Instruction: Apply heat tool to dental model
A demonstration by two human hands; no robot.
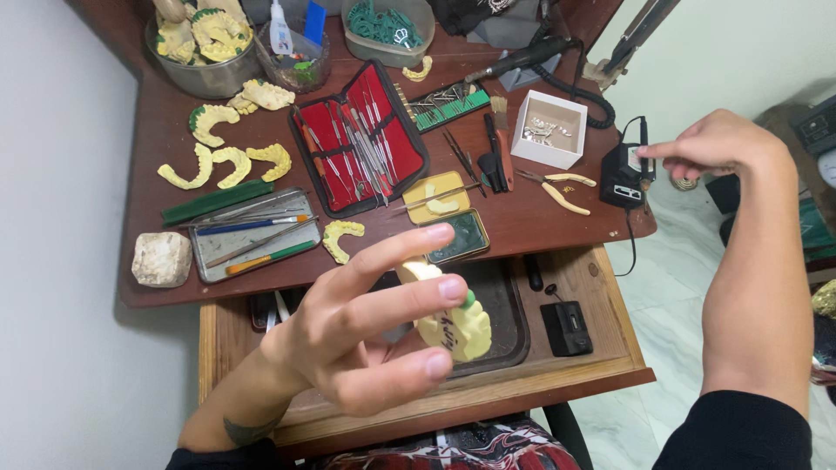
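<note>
My left hand is raised over the open wooden drawer and holds a yellow dental plaster model with a bit of green wax on it, fingers spread around it. My right hand reaches out to the right edge of the brown table, its index finger touching the top of a small black control box with a cord.
On the table lie a red instrument case, a metal tray of tools, several yellow dental casts, a white box, pliers, a metal bowl of casts, a green wax tin and a black handpiece. A dark tray sits in the drawer.
</note>
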